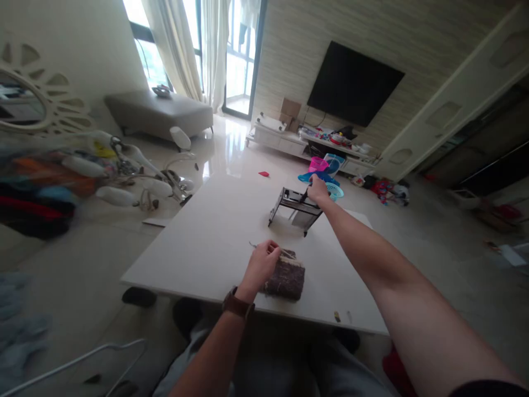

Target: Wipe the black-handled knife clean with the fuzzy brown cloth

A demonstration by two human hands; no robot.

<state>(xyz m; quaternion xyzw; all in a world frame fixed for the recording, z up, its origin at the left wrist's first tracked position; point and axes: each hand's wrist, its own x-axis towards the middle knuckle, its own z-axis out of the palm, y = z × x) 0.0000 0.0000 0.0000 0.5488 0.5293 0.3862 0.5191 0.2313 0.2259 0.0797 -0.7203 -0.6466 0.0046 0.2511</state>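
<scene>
Clasping a metal-framed stand (pixel 300 204) right of centre is the right hand (pixel 318 189). Well apart, lower centre, the left hand (pixel 265 261) pinches cord (pixel 288 254) over a shaggy brown block (pixel 286 280).

The white table (pixel 198 248) bears a dark block (pixel 286 281) — metal stand (pixel 305 206) beyond.

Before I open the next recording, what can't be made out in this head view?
In the head view:
Brown block, left end: covered by the left hand.
Right hand, fingertips: mostly hidden behind the hand itself.
Small item near the table edge: too small to identify.
Heap at far left: blurred.
Right sleeve: cut off by the bottom edge.
</scene>
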